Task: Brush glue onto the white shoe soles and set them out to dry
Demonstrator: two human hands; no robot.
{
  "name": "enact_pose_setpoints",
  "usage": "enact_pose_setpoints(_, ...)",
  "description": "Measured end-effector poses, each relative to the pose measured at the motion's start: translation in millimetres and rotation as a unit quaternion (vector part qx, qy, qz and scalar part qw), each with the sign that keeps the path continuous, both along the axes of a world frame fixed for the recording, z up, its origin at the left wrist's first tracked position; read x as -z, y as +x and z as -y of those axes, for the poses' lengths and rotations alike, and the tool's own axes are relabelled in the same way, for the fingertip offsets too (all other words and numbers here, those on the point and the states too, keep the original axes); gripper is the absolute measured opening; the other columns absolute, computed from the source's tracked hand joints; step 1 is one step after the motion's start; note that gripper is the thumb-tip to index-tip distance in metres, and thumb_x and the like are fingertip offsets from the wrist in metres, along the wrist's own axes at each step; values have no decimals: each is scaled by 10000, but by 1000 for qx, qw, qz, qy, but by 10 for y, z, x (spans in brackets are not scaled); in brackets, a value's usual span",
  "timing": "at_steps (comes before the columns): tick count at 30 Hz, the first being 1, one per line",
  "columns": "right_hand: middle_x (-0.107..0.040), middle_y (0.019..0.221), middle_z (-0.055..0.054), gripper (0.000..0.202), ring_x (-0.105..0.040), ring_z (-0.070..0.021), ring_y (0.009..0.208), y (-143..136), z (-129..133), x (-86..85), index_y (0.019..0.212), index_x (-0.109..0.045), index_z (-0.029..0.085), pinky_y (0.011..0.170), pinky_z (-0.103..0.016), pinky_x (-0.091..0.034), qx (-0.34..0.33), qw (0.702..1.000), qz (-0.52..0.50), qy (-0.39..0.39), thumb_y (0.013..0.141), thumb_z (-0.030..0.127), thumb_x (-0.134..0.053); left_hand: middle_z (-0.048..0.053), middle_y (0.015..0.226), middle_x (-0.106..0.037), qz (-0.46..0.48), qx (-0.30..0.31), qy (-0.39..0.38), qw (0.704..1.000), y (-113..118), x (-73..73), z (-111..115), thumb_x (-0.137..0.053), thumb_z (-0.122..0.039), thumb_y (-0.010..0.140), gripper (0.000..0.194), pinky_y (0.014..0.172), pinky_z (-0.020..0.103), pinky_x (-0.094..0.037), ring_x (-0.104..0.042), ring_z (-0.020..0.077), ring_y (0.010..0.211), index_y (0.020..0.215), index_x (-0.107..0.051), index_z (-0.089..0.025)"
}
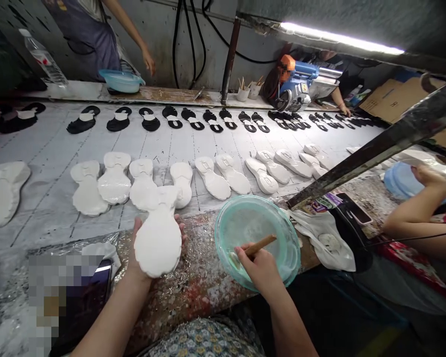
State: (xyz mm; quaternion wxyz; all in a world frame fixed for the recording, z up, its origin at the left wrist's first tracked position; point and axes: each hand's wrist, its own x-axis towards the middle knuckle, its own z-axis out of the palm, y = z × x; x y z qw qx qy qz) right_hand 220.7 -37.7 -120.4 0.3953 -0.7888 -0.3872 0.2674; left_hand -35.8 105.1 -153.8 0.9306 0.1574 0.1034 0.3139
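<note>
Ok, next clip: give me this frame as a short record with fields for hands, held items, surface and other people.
left hand: holds a white shoe sole from beneath
right hand: grips a wooden-handled brush, tip inside the translucent green plastic bowl
surface: grey conveyor belt with a near row of white soles and a far row of black soles
others: a person's forearm at right; an aproned person at far left

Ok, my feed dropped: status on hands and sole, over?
Left hand holds white sole. Right hand dips brush in teal bowl. Nothing in the way.
</note>
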Motion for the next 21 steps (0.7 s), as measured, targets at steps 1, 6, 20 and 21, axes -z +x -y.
enact_pose_setpoints(1,-497,489,18,423,-495,-114,501,-2,26,-42,626,-620,164,539,-221,-316,12,1000,3,0,804,547,-610,174,1234,-677,-17,4,-10,1000,-16,39,-22,-572,-586,827,650,925,478,-561,-677,326,1081,1279,-634,-123)
enact_pose_setpoints(6,-486,521,25,441,-447,-82,519,29,155,-257,669,-600,154,553,-204,-307,51,998,-6,21,847,557,-582,203,1237,-669,-108,-23,-54,992,-37,-165,73,-560,-624,815,674,901,536,-549,-669,390,1072,1277,-645,-141)
enact_pose_setpoints(20,-658,695,-23,128,-570,-82,581,-653,-111,-835,981,-613,136,574,-213,-504,-236,870,94,422,867,114,-558,87,1099,-727,-210,-281,35,936,795,-1032,636,-640,-451,853,425,873,314,-557,-680,242,1034,1176,-672,-177)
enact_pose_setpoints(21,-649,682,-18,135,-559,-78,570,-658,-128,-891,989,-604,131,568,-214,-504,-238,864,102,432,867,105,-550,84,1083,-732,-209,-291,43,933,789,-1074,654,-656,-457,838,429,856,308,-562,-688,238,1005,1161,-683,-177)
